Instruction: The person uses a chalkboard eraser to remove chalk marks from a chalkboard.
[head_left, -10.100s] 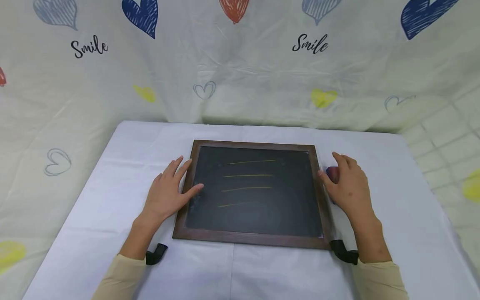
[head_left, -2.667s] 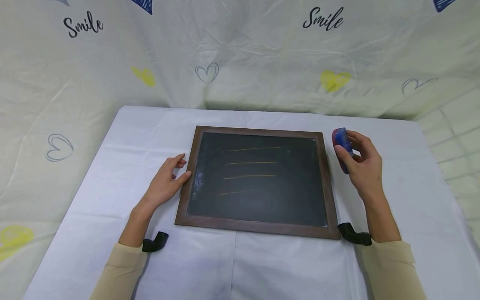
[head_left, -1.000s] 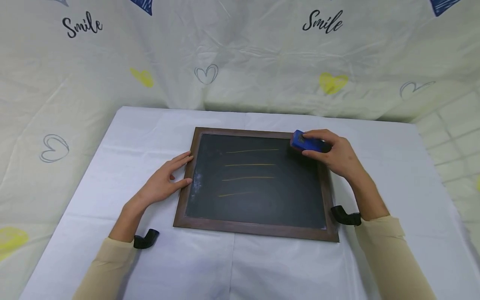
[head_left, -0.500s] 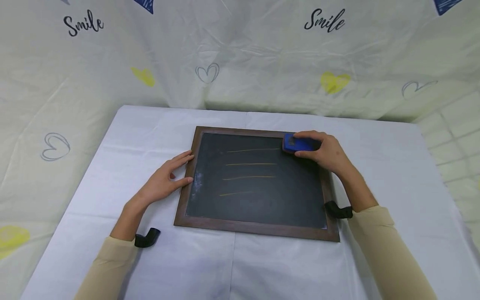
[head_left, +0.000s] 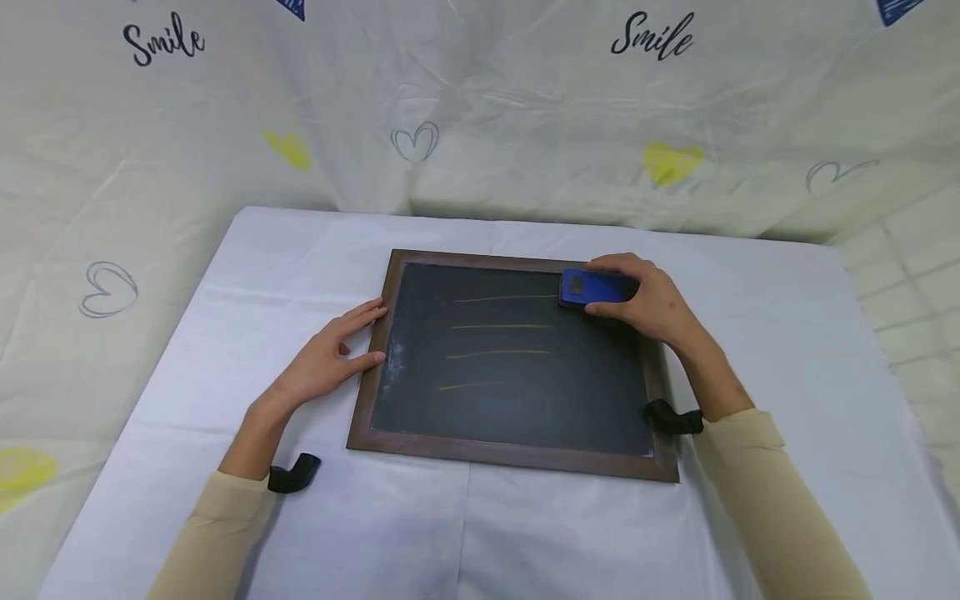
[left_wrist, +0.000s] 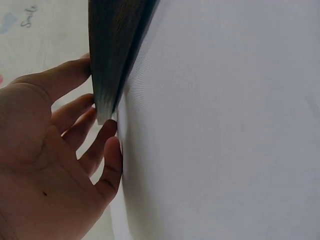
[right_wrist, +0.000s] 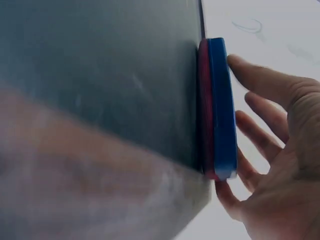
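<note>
A chalkboard (head_left: 517, 408) in a brown wooden frame lies on the table, with several thin yellow lines (head_left: 501, 327) drawn across its dark surface. My right hand (head_left: 658, 310) grips a blue chalkboard eraser (head_left: 592, 288) between thumb and fingers, near the board's upper right. The right wrist view shows the red underside (right_wrist: 205, 110) of the eraser against the board. The eraser's left end meets the right end of the top line. At the board's left edge, my left hand (head_left: 318, 367) rests its thumb and fingertips on the frame (left_wrist: 111, 55), fingers spread and relaxed.
White cloth covers the table (head_left: 375, 533). Behind it hangs a pale curtain (head_left: 517, 158) printed with hearts and words. Black curved pieces (head_left: 295, 474) sit at both wrists. A whitish chalk smudge (head_left: 394, 365) marks the board's left side.
Earlier, my right hand held the eraser upright beyond the board's right edge; it has since laid it on the board and slid it left. My left hand stays at the frame.
</note>
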